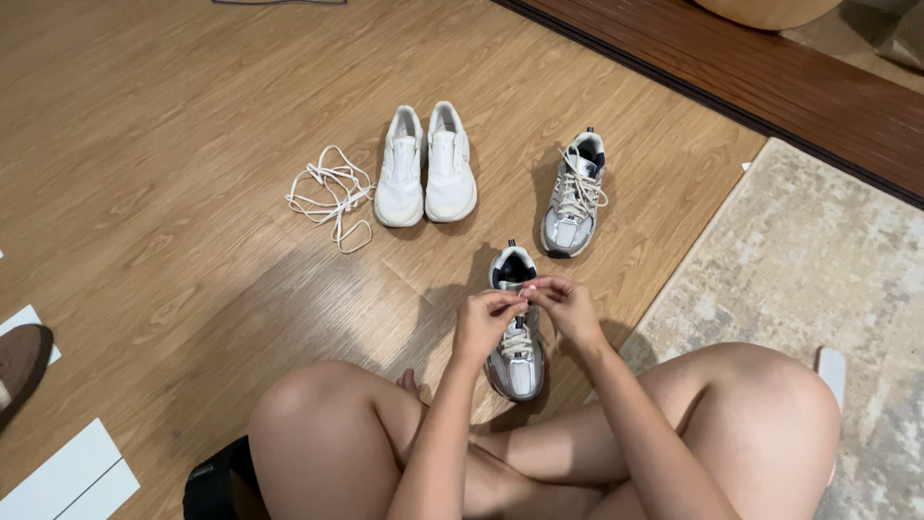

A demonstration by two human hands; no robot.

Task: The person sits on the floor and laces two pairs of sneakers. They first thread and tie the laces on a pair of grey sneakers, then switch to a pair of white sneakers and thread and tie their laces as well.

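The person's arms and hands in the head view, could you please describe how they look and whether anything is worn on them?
Both forearms are bare, with no sleeves showing. The left hand and right hand wear no gloves; no watch or bracelet shows on either wrist. Any rings or nail colour are too small to tell.

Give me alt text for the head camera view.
Both hands, left hand and right hand, pinch the laces of a silver sneaker on a wooden floor; its mate, white shoes and loose laces lie beyond.
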